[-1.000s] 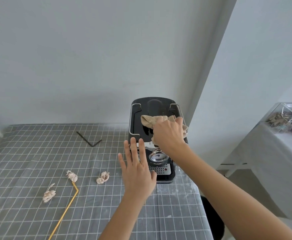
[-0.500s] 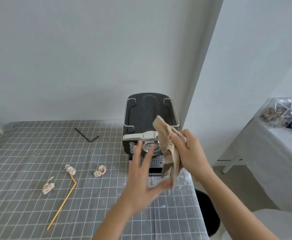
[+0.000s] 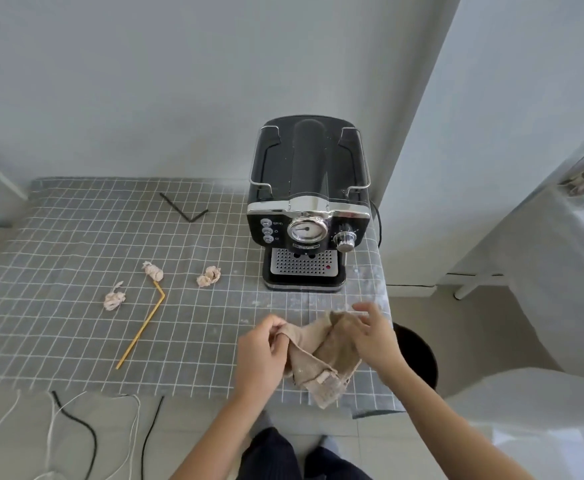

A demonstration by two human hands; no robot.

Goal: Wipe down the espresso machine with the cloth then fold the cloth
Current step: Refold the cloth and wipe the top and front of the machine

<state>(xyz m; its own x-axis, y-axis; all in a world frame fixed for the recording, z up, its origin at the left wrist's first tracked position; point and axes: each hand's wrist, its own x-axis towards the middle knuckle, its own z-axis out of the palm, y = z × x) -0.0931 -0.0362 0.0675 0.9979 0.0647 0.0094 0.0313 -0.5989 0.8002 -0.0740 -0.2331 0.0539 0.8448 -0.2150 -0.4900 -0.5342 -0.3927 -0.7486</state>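
Observation:
The black espresso machine (image 3: 309,206) stands at the table's far right corner, with a chrome band, a round gauge and a perforated drip tray facing me. A crumpled beige cloth (image 3: 320,355) hangs low over the table's front right part, well in front of the machine. My left hand (image 3: 261,355) pinches the cloth's upper left corner. My right hand (image 3: 375,336) grips its upper right part, with the fingers spread over the fabric. The cloth's lower end droops toward the table edge.
The grey checked tablecloth (image 3: 76,258) carries three crumpled paper wads (image 3: 209,276), a bent yellow straw (image 3: 145,325) and a bent black straw (image 3: 183,207). Cords (image 3: 76,427) lie on the floor in front. A dark round bin (image 3: 418,355) sits right of the table.
The cloth came off the machine's top and down to the front of the table. My left hand, open before, took hold of it. The view tilted downward.

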